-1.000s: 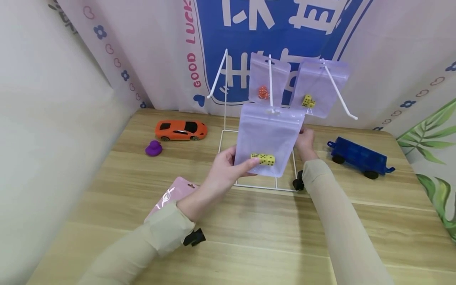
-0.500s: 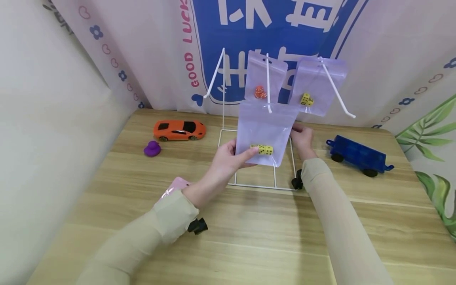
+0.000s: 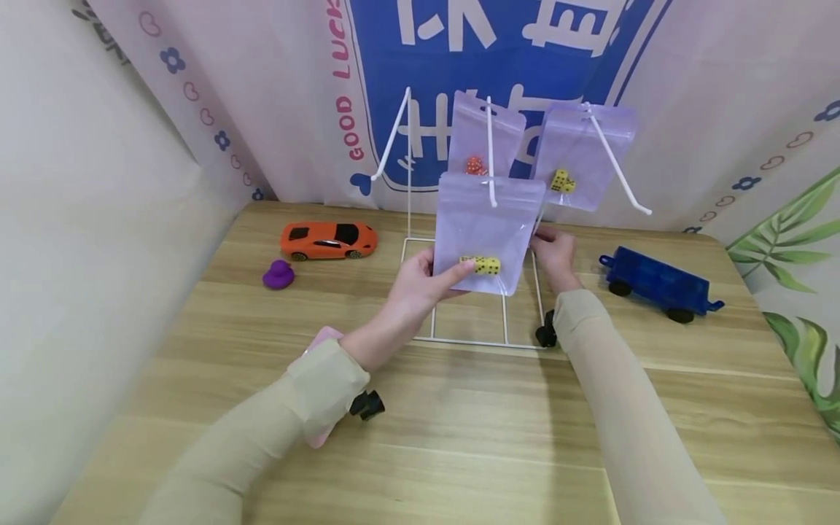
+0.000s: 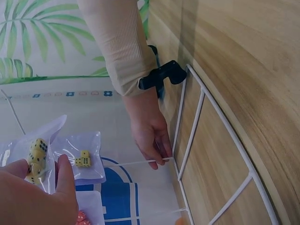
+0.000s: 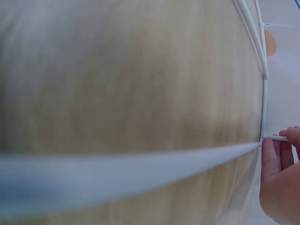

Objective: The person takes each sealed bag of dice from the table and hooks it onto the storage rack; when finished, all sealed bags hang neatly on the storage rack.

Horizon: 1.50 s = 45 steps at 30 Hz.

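Observation:
My left hand [image 3: 408, 300] pinches the lower left of a translucent purple zip bag [image 3: 482, 226], thumb in front. Several yellow dice [image 3: 485, 265] lie in a row in that bag. The tip of the rack's middle hook [image 3: 492, 193] shows in front of the bag's top; I cannot tell whether it passes through the hang hole. My right hand [image 4: 151, 138] grips the white wire rack's [image 3: 469, 340] right upright near its base. Behind hang a purple bag with red dice [image 3: 485, 127] on the middle hook and one with yellow dice [image 3: 584, 146] on the right hook.
The left hook [image 3: 391, 138] holds no bag. An orange toy car [image 3: 328, 240] and a purple rubber duck [image 3: 278, 275] stand left of the rack. To the right is a blue toy trailer [image 3: 659, 284]. A pink bag [image 3: 324, 335] lies partly under my left forearm.
My left hand has moved the bag of yellow dice up and back toward the rack, so more of the middle hook shows in front of it. The right hand keeps its grip.

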Available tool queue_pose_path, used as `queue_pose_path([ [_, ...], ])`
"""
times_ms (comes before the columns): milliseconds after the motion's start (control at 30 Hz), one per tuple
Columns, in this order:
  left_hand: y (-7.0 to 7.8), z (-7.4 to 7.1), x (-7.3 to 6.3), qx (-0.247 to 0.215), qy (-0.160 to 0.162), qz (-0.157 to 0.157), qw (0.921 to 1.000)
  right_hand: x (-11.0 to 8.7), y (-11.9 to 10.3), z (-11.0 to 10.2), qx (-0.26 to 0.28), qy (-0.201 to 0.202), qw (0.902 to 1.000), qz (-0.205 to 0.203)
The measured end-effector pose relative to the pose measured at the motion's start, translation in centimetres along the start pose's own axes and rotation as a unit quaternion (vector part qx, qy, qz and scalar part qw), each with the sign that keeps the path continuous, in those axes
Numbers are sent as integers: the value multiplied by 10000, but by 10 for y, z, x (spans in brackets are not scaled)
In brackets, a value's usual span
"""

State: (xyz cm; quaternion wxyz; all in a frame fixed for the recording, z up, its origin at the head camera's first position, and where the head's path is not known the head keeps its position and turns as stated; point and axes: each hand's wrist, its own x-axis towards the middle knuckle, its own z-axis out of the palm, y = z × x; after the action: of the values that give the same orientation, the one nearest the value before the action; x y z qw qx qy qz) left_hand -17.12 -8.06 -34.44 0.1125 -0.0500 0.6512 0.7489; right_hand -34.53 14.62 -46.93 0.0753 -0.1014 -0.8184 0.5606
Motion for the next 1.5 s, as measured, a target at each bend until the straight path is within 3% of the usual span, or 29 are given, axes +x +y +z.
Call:
queue_pose_path([
  [500, 9, -2, 41, -37, 194, 394, 9990, 3, 2, -1, 404, -112, 9991, 12],
  [833, 13, -2, 70, 332, 477, 548, 9968, 1, 0, -2, 346, -178, 9992, 38],
  [1500, 20, -4, 110, 21, 538, 649, 9964, 4, 3, -1, 315, -128, 9994, -72],
])
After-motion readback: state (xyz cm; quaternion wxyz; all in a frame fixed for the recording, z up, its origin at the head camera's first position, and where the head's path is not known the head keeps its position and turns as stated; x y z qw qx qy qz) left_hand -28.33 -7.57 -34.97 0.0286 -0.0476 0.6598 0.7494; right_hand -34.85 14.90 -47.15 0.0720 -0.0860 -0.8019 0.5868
